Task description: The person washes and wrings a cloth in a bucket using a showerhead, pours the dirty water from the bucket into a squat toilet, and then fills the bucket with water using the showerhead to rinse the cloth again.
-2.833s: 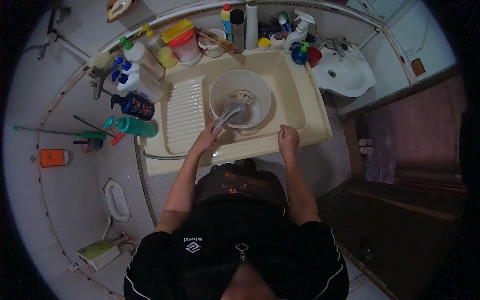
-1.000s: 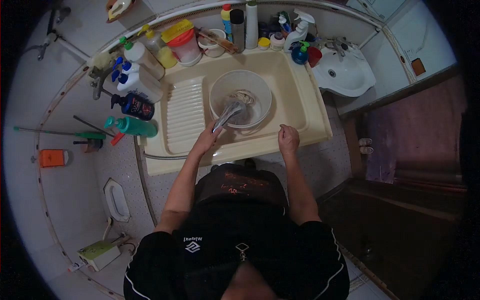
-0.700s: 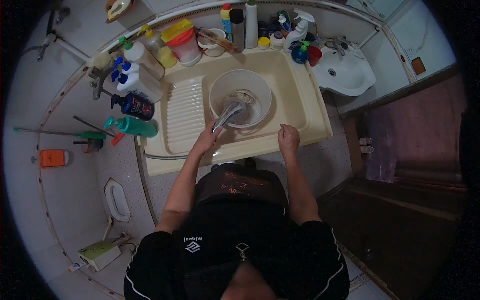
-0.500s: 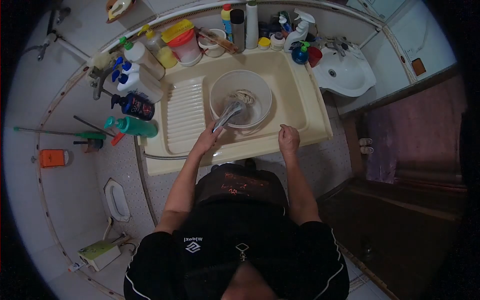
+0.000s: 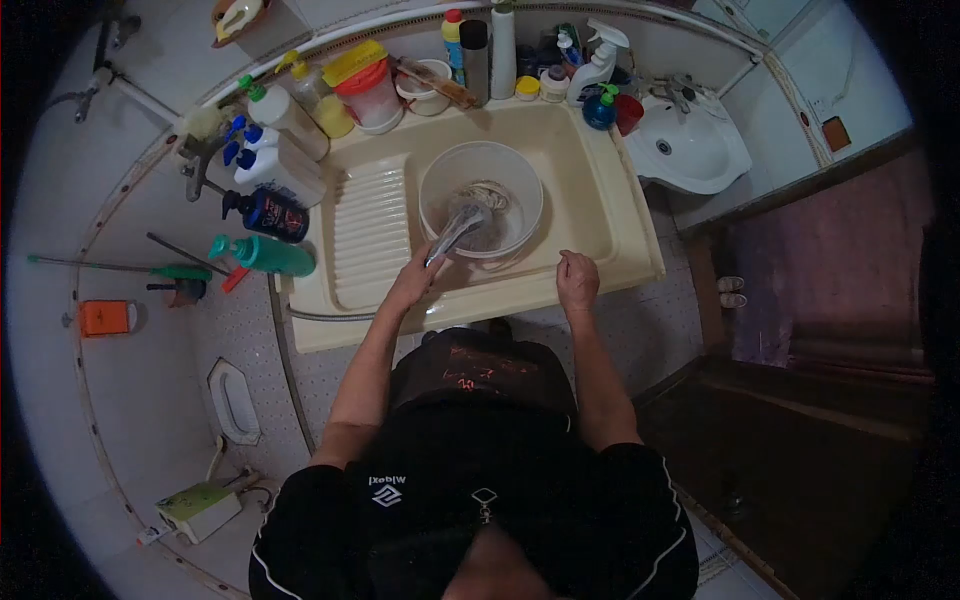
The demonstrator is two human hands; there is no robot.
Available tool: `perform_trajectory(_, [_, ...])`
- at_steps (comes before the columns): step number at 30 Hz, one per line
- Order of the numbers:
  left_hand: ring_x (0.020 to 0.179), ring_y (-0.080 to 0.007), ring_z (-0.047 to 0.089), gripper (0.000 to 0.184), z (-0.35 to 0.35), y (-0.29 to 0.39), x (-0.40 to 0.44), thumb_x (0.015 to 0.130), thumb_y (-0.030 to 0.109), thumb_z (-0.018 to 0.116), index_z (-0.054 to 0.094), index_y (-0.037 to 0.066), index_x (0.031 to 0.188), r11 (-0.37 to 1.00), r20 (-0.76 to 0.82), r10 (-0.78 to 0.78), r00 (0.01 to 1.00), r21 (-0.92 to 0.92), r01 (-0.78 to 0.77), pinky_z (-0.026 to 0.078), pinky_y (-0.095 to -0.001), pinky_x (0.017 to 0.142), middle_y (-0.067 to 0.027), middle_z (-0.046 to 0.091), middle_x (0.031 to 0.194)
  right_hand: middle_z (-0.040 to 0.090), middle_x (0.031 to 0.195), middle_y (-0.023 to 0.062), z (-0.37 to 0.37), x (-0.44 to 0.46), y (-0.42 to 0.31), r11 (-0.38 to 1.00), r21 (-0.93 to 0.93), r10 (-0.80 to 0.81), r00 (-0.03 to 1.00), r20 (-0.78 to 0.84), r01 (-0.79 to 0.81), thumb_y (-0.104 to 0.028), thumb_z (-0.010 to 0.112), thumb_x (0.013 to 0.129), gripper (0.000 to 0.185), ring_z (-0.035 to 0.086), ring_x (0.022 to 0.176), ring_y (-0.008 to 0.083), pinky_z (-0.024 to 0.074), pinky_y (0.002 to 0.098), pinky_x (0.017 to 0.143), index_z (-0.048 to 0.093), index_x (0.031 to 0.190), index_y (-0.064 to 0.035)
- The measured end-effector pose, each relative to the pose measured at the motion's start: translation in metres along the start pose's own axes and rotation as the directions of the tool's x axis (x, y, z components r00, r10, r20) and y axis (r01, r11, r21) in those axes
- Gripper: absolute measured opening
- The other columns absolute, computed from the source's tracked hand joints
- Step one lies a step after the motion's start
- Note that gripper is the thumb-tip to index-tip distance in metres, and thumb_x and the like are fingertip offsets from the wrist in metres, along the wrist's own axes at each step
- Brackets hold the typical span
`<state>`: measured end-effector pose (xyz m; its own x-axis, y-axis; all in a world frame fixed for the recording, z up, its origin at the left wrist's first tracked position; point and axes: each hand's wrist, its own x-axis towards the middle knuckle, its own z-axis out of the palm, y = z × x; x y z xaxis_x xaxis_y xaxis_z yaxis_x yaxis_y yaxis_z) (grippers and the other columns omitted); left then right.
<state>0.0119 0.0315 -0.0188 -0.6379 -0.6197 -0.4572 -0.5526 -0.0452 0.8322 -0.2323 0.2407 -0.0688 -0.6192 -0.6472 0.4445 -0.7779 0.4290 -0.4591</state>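
Observation:
My left hand (image 5: 413, 277) is wrapped round the handle of a shower head (image 5: 460, 227), whose head points down into a white bucket (image 5: 530, 190). Inside the bucket lies a pale, bundled thing (image 5: 488, 193), perhaps cloth, in what looks like water. The bucket stands in the basin of a cream sink (image 5: 585, 200), right of its ribbed washboard (image 5: 370, 225). Over the sink's front edge, right of the bucket, my right hand (image 5: 577, 280) is closed with its fingers curled. Whether anything is inside those fingers is hidden.
Pump bottles (image 5: 275, 255) line the sink's left side. Tubs, a brush (image 5: 438, 83) and a spray bottle (image 5: 597, 65) stand along the back. A hose (image 5: 335, 316) crosses the front left rim. A white washbasin (image 5: 690, 150) is at the right, and a squat toilet (image 5: 236, 400) lower left.

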Motion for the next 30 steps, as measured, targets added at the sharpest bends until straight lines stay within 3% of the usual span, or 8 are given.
perform_trajectory(22, [0.057, -0.0097, 0.044, 0.052, -0.001, 0.004, -0.003, 0.092, 0.039, 0.049, 0.039, 0.01, 0.134, 1.0, 0.015, 0.01, 1.0, 0.011, -0.01, 0.04, -0.0254, 0.049, -0.0003, 0.047, 0.069, 0.06, 0.077, 0.0112, -0.001, 0.0, -0.001, 1.0, 0.0, -0.012, 1.0, -0.01, 0.012, -0.009, 0.057, 0.077, 0.012, 0.057, 0.076, 0.0306, 0.0449, 0.0415, 0.072, 0.063, 0.088, -0.007])
perform_trajectory(25, [0.055, -0.0121, 0.046, 0.053, 0.0, 0.006, -0.004, 0.09, 0.041, 0.05, 0.039, 0.013, 0.133, 1.0, -0.005, 0.015, 1.0, 0.017, -0.015, 0.041, -0.0286, 0.051, -0.0037, 0.048, 0.066, 0.06, 0.077, 0.0114, -0.001, 0.0, -0.001, 1.0, 0.007, -0.014, 1.0, -0.01, 0.014, -0.009, 0.057, 0.077, 0.012, 0.057, 0.076, 0.0308, 0.045, 0.0414, 0.072, 0.063, 0.088, -0.007])
perform_trajectory(30, [0.056, -0.0098, 0.045, 0.052, -0.001, -0.002, 0.001, 0.092, 0.039, 0.05, 0.039, 0.011, 0.134, 1.0, 0.013, 0.023, 1.0, 0.021, -0.023, 0.041, -0.0253, 0.049, -0.0006, 0.048, 0.069, 0.06, 0.077, 0.0116, 0.001, 0.0, 0.0, 1.0, 0.0, -0.01, 1.0, -0.007, 0.01, -0.009, 0.057, 0.077, 0.012, 0.057, 0.076, 0.0306, 0.045, 0.0411, 0.073, 0.063, 0.088, -0.007])
